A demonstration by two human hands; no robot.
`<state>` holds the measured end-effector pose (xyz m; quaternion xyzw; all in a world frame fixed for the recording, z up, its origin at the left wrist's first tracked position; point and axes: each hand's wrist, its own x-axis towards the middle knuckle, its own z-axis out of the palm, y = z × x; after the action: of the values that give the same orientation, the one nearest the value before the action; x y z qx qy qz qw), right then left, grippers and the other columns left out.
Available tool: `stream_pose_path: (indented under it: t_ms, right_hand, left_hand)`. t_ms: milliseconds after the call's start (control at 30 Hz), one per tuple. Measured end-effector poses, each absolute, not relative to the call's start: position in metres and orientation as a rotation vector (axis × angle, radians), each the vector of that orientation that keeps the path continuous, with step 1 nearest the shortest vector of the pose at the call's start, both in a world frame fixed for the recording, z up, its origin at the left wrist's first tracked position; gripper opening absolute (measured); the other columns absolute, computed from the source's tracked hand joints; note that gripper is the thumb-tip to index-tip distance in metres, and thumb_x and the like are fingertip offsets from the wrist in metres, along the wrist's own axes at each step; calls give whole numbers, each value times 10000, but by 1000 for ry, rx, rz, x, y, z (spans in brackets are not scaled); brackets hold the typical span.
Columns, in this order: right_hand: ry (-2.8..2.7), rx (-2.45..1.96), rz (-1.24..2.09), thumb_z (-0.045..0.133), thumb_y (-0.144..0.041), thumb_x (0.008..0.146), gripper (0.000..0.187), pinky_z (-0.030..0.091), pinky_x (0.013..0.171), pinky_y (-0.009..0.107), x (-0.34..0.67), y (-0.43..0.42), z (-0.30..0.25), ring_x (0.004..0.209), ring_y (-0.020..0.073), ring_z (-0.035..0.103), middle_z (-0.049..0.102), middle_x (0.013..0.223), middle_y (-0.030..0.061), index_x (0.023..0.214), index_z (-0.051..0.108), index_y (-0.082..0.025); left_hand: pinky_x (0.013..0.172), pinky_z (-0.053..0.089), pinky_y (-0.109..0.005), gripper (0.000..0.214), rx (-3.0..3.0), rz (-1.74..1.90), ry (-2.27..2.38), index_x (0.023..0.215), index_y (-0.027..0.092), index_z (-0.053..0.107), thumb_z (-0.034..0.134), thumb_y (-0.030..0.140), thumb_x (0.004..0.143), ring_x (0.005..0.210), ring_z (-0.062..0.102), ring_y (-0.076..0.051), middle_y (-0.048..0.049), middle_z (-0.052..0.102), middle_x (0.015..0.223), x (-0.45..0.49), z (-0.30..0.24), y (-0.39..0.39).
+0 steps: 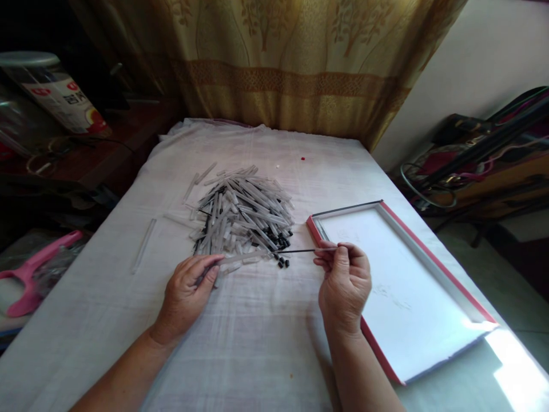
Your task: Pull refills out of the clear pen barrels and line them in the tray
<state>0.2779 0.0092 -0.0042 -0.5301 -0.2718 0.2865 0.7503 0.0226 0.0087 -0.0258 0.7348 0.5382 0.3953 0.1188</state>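
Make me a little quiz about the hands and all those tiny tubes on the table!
1. True or false: the right hand pinches a thin dark rod.
2. Where does the red-rimmed tray lie? A) left of the pile of tubes; B) right of it; C) on top of it.
3. What colour is the cloth under the left hand?
Key: 1 true; 2 B; 3 white.
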Motion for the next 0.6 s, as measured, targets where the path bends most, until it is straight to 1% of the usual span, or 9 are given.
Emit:
stream_pose_path:
  t_ms: [233,400,467,600]
  right_hand:
    - [-586,-1144,606,665,-354,868,188,530,528,226,278,9,-1,606,126,695,746,804,8,908,567,-198]
    - [-602,-1142,639,660,-358,867,180,528,525,221,276,9,-3,603,121,688,746,801,9,908,580,-201]
    - [-646,-1157,702,662,-369,861,183,529,528,226,273,8,-6,612,126,687,748,812,19,897,606,-199]
    - [-868,-1249,856,691,-375,820,197,540,559,258,260,4,-11,669,157,690,754,837,58,854,710,-182]
  left_hand:
    - [813,555,-312,227,2135,1163,1570,1036,223,730,555,320,929,877,694,-193,-44,745,936,23,-26,8]
    - [822,542,-300,199,2213,1174,1495,1045,218,716,563,277,933,872,689,-181,-40,746,942,24,-24,7]
    - [823,533,-300,187,2286,1171,1428,1047,217,710,568,261,934,865,686,-177,-37,746,925,25,-24,7]
    - [814,518,-315,185,2408,1119,1313,1069,226,698,570,251,937,820,678,-171,-27,748,880,28,-22,6]
